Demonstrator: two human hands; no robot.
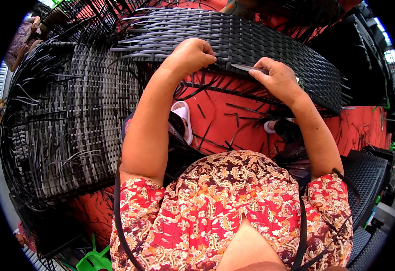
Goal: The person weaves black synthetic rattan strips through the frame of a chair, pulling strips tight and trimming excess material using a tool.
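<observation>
A black woven panel of flat plastic wicker strips (pixel 251 38) stretches across in front of me, with loose strip ends sticking out at its left and right. At its near edge, my left hand (pixel 192 55) is closed with thumb and fingers pinched together. Whatever lies between those fingertips is hidden. My right hand (pixel 278 77) grips a small knife (pixel 241 67) with a dark handle. Its pale pointed blade aims left along the panel's near edge, toward my left hand. Dark strips hang down below the edge between the two hands.
A large grey-and-black woven piece (pixel 93 108) with loose strands stands at the left. Cut strips litter the red floor (pixel 215 113), near a pale shoe (pixel 184 118). Dark woven furniture (pixel 362 180) stands at the right. Something bright green (pixel 93 259) shows at lower left.
</observation>
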